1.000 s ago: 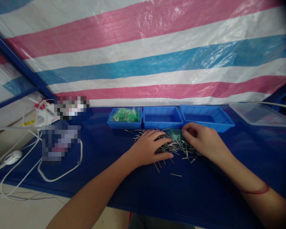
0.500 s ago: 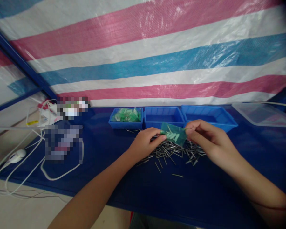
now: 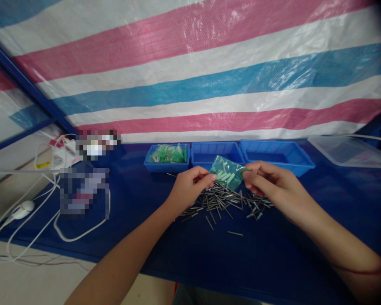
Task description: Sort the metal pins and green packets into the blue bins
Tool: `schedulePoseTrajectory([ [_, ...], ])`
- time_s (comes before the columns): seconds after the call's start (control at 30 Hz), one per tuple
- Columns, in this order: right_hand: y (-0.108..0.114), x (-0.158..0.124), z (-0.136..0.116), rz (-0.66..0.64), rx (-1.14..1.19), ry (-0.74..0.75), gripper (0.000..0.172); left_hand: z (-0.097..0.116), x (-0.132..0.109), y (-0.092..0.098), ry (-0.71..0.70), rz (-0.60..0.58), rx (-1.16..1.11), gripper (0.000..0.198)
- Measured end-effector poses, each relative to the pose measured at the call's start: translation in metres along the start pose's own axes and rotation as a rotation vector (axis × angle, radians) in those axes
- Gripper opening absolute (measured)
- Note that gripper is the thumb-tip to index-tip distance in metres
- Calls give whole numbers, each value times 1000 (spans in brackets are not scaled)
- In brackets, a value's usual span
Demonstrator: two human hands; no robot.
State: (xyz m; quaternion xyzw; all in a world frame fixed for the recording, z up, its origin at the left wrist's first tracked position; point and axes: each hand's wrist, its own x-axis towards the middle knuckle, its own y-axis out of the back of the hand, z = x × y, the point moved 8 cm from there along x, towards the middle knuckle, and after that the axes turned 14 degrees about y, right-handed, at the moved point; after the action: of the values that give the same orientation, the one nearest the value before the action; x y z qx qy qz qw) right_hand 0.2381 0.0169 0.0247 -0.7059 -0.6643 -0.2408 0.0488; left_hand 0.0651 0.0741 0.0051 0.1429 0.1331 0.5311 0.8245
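A small clear green bag [image 3: 227, 173] with pale plugs inside is held up between my two hands. My left hand [image 3: 192, 185] pinches its lower left corner. On the other side, my right hand [image 3: 271, 180] grips the bag's right edge between thumb and fingers. Below the bag, a loose pile of metal screws [image 3: 220, 199] lies on the blue table [image 3: 190, 258]. Behind the hands stand a blue bin holding similar green bags [image 3: 167, 153], a middle blue bin [image 3: 216, 151] and a wider right blue bin [image 3: 273, 153].
At the right back lies a clear plastic lid [image 3: 352, 151]. White cables [image 3: 55, 231] and a white rounded device [image 3: 23, 209] are at the left, near two blurred-out items. A striped sheet [image 3: 190, 76] hangs behind the table.
The bag's upper edge has risen and its face is spread wider. My left hand has shifted slightly left and now pinches a lower corner. My right hand has moved slightly left.
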Motion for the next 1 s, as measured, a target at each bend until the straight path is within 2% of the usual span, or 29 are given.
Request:
schedulePoseTrajectory([
  [0.17,-2,-2,4,15,117,-92,23,5,-2,-2,-7,-28,-17,22],
  [0.4,-1,-5,10,79,204,-158,27,9,0,5,-55,-7,-179,17],
  [0.63,2,-4,14,129,234,-135,26,7,0,5,3,-44,-223,26],
  [0.8,2,-1,10,130,165,-60,25,7,0,1,-40,-13,-257,18],
  [0.9,2,-2,6,133,112,-39,24,12,-2,7,-111,58,-172,15],
  [0.97,5,-2,2,137,85,-13,27,19,-4,25,-170,180,-72,16],
  [1.0,7,-2,1,144,74,1,29,23,-4,40,-196,269,-45,17],
])
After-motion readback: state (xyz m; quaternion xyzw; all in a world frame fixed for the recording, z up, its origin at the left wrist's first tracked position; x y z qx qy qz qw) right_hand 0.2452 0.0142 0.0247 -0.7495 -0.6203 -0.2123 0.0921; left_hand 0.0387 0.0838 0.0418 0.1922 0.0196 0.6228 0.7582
